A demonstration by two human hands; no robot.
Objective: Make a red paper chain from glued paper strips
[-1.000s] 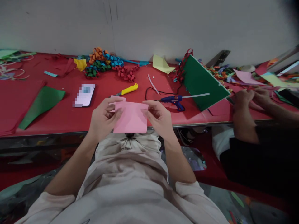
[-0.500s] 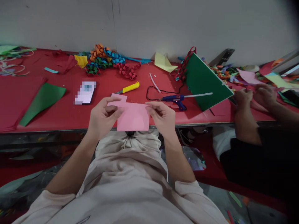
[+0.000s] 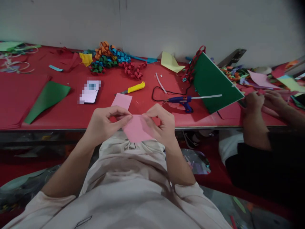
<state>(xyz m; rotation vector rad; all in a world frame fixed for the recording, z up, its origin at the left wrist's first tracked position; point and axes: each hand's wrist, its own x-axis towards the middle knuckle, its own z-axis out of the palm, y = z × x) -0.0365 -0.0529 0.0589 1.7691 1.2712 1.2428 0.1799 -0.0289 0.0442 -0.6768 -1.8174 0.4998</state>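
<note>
A pink paper sheet point(image 3: 137, 128) hangs just in front of the table edge, above my lap. My left hand point(image 3: 107, 122) pinches its upper left part between thumb and fingers. At its upper right, my right hand point(image 3: 160, 122) grips the sheet the same way, so the two hands are close together. Another pink paper piece point(image 3: 122, 101) lies on the red table just beyond my left hand. A yellow cutter point(image 3: 136, 87) rests behind that piece, and a blue glue gun point(image 3: 179, 100) with a clear stick lies to the right.
On the red table point(image 3: 114, 79) lie a phone point(image 3: 90, 91), green paper point(image 3: 49, 98) and colourful paper chains point(image 3: 107, 58). A green board point(image 3: 215, 84) leans at the right. Beyond it, another person's hands point(image 3: 264, 100) work with pink paper.
Both hands have come closer together and slightly nearer my body, and the held sheet is now tilted. More of the pink piece on the table shows. The view has shifted slightly.
</note>
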